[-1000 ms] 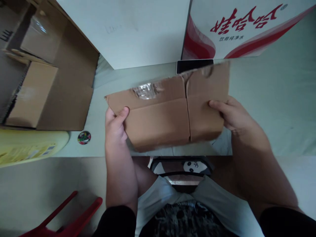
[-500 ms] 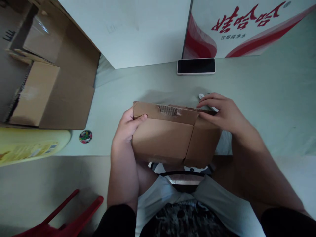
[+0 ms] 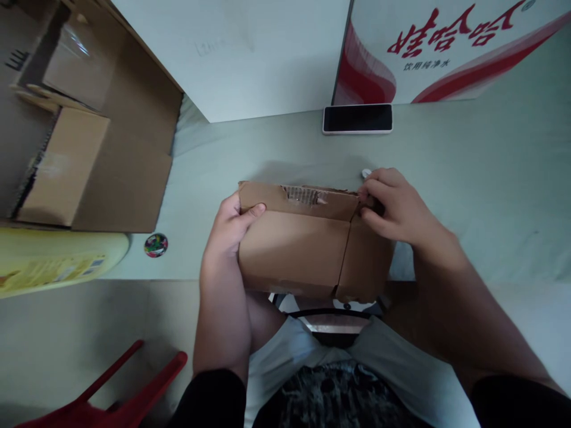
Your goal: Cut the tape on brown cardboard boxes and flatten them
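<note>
A brown cardboard box (image 3: 294,249) is held at the table's front edge, above my lap. Its upper edge has a torn patch where the corrugated layer shows. My left hand (image 3: 229,229) is closed round the box's left side, the thumb lying on the face toward me. At the upper right corner, my right hand (image 3: 392,205) has its fingers bent and pinched on the cardboard edge. A small white object (image 3: 366,173) lies just behind the right fingers, mostly hidden by them.
A phone (image 3: 357,119) lies in front of a white carton (image 3: 428,89) with red lettering. At the left are a large open cardboard box (image 3: 120,196), a yellow container (image 3: 66,261) and a round colourful disc (image 3: 156,245). A red stool (image 3: 134,389) stands on the floor, lower left.
My right fingers have closed in on the box's upper right corner and moved slightly left. The right side flap has been drawn inward a little. My left hand keeps its hold.
</note>
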A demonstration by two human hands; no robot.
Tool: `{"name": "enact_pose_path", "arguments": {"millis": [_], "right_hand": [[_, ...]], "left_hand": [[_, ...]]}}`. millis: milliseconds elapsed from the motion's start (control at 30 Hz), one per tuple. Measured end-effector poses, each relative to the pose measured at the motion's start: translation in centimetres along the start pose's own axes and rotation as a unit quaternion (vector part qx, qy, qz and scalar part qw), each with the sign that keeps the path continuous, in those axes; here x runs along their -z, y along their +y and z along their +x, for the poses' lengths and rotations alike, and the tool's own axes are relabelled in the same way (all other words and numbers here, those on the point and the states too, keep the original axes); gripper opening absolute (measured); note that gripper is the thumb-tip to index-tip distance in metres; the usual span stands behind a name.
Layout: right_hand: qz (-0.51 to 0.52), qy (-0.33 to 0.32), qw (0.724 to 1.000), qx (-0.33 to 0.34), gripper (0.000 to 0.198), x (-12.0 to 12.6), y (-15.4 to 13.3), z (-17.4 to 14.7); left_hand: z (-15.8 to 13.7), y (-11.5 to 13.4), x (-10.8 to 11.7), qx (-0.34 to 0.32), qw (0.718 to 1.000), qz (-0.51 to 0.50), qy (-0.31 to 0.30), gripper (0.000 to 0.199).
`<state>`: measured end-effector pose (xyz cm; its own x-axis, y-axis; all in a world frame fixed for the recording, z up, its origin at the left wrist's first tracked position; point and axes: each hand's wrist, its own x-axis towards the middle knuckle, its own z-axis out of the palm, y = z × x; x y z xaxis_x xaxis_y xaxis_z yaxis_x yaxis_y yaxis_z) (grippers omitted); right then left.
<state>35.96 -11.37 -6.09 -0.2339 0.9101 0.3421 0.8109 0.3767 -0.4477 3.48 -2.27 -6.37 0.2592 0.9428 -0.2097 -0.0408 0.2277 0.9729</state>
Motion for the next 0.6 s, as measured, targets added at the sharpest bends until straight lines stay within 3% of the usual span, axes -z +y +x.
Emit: {"name": "enact_pose_path", "arguments": {"millis": [200, 400, 500, 600], "right_hand": [[0.013, 0.005, 0.999, -0.030, 0.024, -0.36, -0.04, -0.19], [0.073, 0.002, 0.995, -0.073, 0.016, 0.11, -0.33, 0.17], [0.073, 0.067, 0.992, -0.082, 0.020, 0.11, -0.10, 0.10], [0.072, 0.174, 0.970, -0.156, 0.036, -0.13, 0.42, -0.15]], "left_hand": [[0.08, -0.18, 0.20, -0.012, 1.000, -0.007, -0.007, 0.049], [0.23, -0.19, 0.36, -0.014, 1.000, 0.003, 0.000, 0.050], [0.33, -0.20, 0.55, -0.020, 1.000, 0.007, 0.007, 0.051], [0.54, -0.29, 0.74, -0.047, 0.998, 0.006, 0.028, 0.054]]}}
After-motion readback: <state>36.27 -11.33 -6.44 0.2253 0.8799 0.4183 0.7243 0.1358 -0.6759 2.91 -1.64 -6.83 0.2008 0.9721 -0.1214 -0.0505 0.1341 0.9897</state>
